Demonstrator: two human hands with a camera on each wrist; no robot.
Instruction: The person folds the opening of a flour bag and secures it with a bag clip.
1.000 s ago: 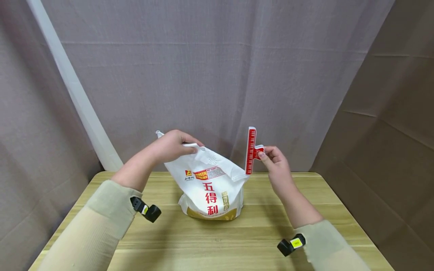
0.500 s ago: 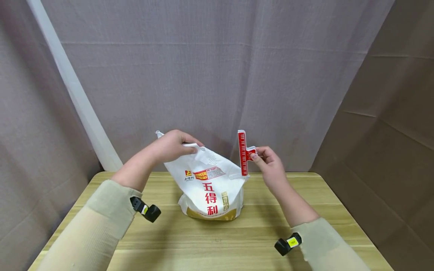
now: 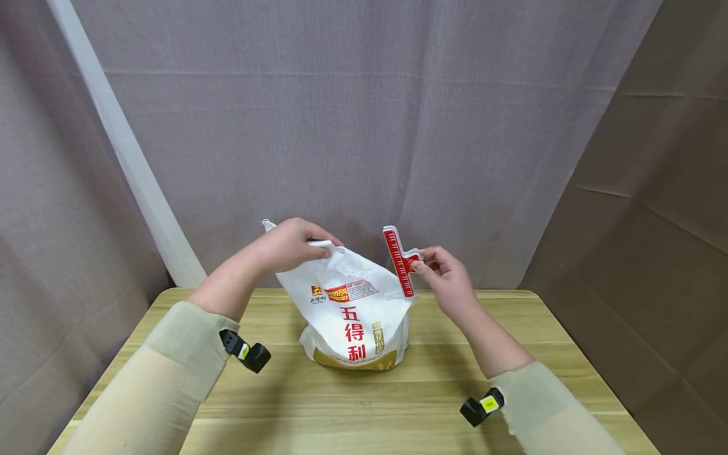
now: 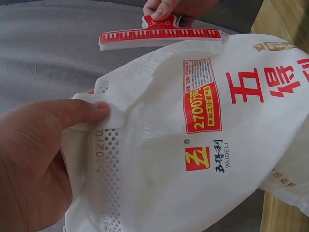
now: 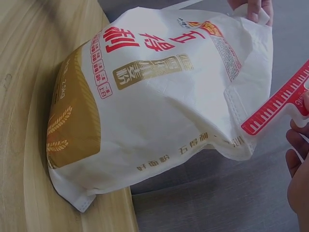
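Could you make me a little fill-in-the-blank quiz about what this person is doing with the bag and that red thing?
1. The left hand pinches the top edge of the white ____ bag.
2. The right hand holds a ____ sealing clip by its handle.
3. The bag stands on a ____ table.

Missing words: flour; red; wooden

Left hand pinches the flour bag's top corner; red clip just beyond.
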